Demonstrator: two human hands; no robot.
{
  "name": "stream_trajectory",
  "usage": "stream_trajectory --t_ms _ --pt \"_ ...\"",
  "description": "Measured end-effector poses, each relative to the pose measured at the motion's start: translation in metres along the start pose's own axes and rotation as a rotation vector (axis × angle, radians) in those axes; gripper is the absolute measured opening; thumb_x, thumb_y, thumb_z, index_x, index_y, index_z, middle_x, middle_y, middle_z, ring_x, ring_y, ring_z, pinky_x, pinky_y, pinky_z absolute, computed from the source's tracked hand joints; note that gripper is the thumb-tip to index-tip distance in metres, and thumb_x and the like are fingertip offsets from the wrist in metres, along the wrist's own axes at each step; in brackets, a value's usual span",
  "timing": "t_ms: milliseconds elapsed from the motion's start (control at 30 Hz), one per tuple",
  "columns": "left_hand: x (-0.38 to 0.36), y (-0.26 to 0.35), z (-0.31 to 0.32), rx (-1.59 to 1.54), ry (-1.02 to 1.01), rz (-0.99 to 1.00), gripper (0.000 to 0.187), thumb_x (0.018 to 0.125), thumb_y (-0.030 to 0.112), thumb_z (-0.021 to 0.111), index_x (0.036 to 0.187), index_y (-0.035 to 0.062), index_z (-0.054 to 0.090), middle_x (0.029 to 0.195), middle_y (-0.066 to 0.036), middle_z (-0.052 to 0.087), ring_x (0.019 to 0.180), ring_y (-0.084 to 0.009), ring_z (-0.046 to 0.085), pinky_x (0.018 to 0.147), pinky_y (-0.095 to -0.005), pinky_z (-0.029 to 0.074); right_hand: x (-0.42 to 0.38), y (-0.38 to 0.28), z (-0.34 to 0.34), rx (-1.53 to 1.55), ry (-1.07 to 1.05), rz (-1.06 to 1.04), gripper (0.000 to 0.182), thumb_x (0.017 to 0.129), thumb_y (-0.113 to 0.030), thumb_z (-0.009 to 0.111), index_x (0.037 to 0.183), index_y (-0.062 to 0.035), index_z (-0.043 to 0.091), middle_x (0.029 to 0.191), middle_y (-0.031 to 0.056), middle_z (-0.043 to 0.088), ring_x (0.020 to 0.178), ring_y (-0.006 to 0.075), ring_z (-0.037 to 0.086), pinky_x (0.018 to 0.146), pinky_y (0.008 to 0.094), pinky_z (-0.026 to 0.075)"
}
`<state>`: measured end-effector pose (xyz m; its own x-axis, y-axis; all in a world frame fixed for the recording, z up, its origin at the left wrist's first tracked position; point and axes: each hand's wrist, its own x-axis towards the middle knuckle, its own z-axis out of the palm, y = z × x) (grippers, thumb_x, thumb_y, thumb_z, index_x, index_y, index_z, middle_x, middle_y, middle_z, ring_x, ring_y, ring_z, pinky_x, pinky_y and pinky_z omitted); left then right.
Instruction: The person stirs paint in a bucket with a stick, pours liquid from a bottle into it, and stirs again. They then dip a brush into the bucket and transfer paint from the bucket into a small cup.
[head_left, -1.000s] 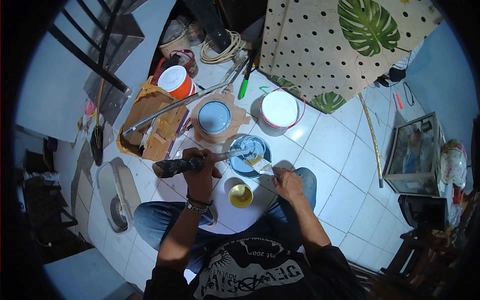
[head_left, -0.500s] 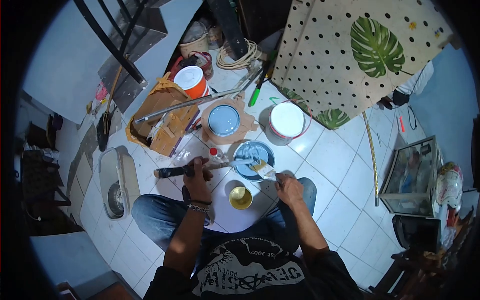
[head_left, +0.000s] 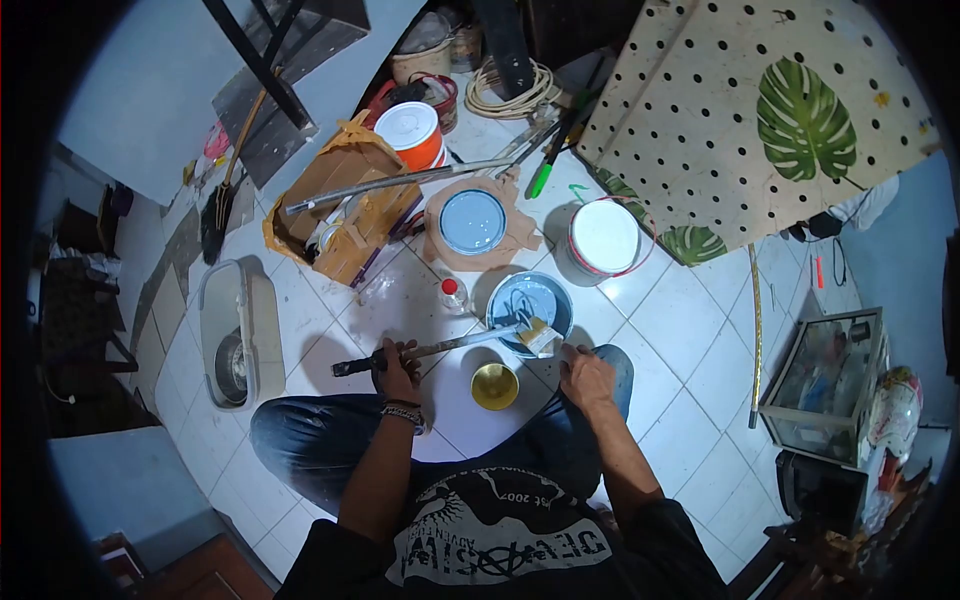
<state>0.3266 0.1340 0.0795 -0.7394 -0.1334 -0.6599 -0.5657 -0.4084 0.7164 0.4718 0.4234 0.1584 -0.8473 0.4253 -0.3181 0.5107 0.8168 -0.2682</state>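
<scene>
My left hand is wrapped round a stick with a dark handle; its pale, paint-coated end reaches over the blue paint bucket. My right hand is closed on a paintbrush, whose wide bristles lie by the stick's end at the bucket's near rim. Much of the brush handle is hidden by my fingers. Between my knees stands a yellowish round tin. A clear bottle with a red cap is just left of the bucket.
Beyond the bucket are a round blue lid on cardboard, a white-lidded bucket, an orange-white bucket and a torn carton with a long pole across it. A grey basin is at left, a glass case at right.
The view has shifted, so the floor objects sit differently in it. The stick's handle end and my left hand are slightly nearer my body; the brush remains beside the stick's coated end.
</scene>
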Motion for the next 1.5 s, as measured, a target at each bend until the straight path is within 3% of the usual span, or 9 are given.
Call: stream_trajectory --t_ms 500,600,700,733,833,867,967,1200,1500 --pt "-0.016 -0.021 -0.035 0.047 0.128 -0.352 0.052 0.086 0.066 0.054 0.096 0.0149 0.061 0.079 0.0 0.066 0.065 -0.0149 0.059 0.053 -0.0276 0.044 0.007 0.0 -0.012 -0.064 -0.062 -0.03 0.035 0.084 -0.022 0.06 0.119 -0.016 0.062 0.108 0.0094 0.066 0.089 0.0324 0.067 0.072 0.0461 0.054" --pt "-0.042 -0.006 -0.018 0.054 0.09 -0.561 0.057 0.088 0.066 0.05 0.102 0.0113 0.062 0.077 -0.001 0.067 0.065 -0.0141 0.06 0.055 -0.0267 0.046 0.007 0.006 -0.009 -0.045 -0.036 -0.063 0.036 0.084 -0.022 0.06 0.119 -0.0162 0.062 0.107 0.0094 0.066 0.088 0.0325 0.067 0.072 0.0455 0.054" --pt "-0.078 0.03 -0.002 0.75 -0.495 -0.574 0.066 0.084 0.066 0.056 0.112 0.0057 0.059 0.092 -0.008 0.067 0.083 -0.0176 0.063 0.067 -0.0348 0.05 0.008 0.008 -0.01 -0.066 -0.066 -0.074 0.035 0.085 -0.021 0.06 0.119 -0.0161 0.062 0.105 0.0095 0.066 0.088 0.0327 0.067 0.072 0.045 0.054" --pt "-0.081 0.044 0.008 1.041 -0.647 -0.332 0.069 0.081 0.061 0.064 0.118 0.0033 0.054 0.105 -0.012 0.064 0.098 -0.0229 0.062 0.081 -0.0446 0.048 0.009 0.008 -0.01 -0.068 -0.071 -0.064 0.035 0.085 -0.021 0.06 0.119 -0.0161 0.062 0.105 0.0096 0.066 0.088 0.0327 0.067 0.072 0.045 0.054" --pt "-0.067 0.044 0.014 1.913 -0.307 1.155 0.068 0.079 0.05 0.069 0.125 0.0048 0.049 0.111 -0.013 0.062 0.101 -0.027 0.061 0.088 -0.0496 0.045 0.012 0.009 -0.012 -0.08 -0.074 -0.063 0.034 0.085 -0.021 0.06 0.118 -0.0162 0.062 0.104 0.0098 0.066 0.087 0.033 0.067 0.072 0.0452 0.054" --pt "-0.058 0.036 0.01 2.153 -0.298 1.055 0.056 0.081 0.041 0.069 0.122 0.0066 0.05 0.105 -0.01 0.065 0.096 -0.0275 0.063 0.085 -0.0476 0.046 0.012 0.011 -0.009 -0.078 -0.06 -0.069 0.033 0.085 -0.021 0.06 0.118 -0.0163 0.062 0.104 0.0098 0.066 0.087 0.0332 0.067 0.072 0.0452 0.054" --pt "-0.026 0.022 0.009 2.177 -0.391 0.575 0.049 0.082 0.038 0.068 0.116 0.0081 0.05 0.102 -0.01 0.066 0.096 -0.0288 0.064 0.082 -0.0486 0.046 0.011 0.011 -0.013 -0.049 -0.023 -0.06 0.033 0.085 -0.021 0.061 0.118 -0.0167 0.062 0.104 0.0098 0.066 0.086 0.0332 0.067 0.071 0.0453 0.054" --pt "-0.048 0.066 0.022 1.93 -0.506 0.831 0.03 0.085 0.032 0.063 0.1 0.0089 0.05 0.089 -0.011 0.064 0.08 -0.0313 0.066 0.062 -0.0448 0.052 0.004 0.018 -0.025 0.046 0.044 -0.046 0.034 0.083 -0.02 0.063 0.117 -0.0158 0.063 0.101 0.0097 0.067 0.085 0.0312 0.067 0.071 0.0431 0.054" --pt "-0.07 0.116 0.047 1.899 -0.6 0.802 0.029 0.085 0.028 0.064 0.103 0.0094 0.051 0.093 -0.011 0.062 0.082 -0.0336 0.066 0.066 -0.0453 0.054 -0.014 0.022 -0.03 0.146 0.151 -0.045 0.038 0.084 -0.019 0.062 0.122 -0.0159 0.061 0.098 0.0095 0.066 0.085 0.0305 0.066 0.071 0.0413 0.053"
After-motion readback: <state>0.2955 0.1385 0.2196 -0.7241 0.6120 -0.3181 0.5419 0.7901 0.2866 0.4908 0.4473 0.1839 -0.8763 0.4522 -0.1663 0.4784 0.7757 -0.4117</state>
